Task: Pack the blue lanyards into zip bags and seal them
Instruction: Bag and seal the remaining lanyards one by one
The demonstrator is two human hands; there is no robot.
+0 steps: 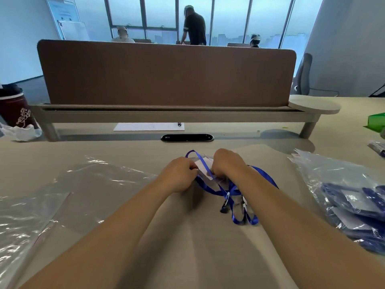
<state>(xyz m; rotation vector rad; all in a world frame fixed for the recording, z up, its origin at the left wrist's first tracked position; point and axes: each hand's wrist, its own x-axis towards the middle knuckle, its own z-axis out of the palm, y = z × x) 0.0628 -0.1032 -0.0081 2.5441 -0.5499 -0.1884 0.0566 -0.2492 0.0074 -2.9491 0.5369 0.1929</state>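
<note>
The person is working in the bagging step, judging by how the long blue ribbon lanyard (214, 192) is lying: most of it is trailing loose on the beige worktop (187, 247) just under and beside the right wrist, its metal clips and looped ends spilling toward the viewer. Both hands are meeting over a small clear plastic pouch with a white card (203, 164). The left hand (179, 176) is pinching its near-left edge in a curled grip, and the right hand (228, 163) is clenching down on its other side, fingers tucked out of sight. Whether this pouch is the zip bag itself or the lanyard's badge sleeve cannot be told. Flat empty clear bags (93, 180) are lying to the left, and a heap of filled clear bags (354, 205) to the right. Next the loose ribbon is probably needing gathering into a compact bundle, since trailing loops would foul a seal.
</note>
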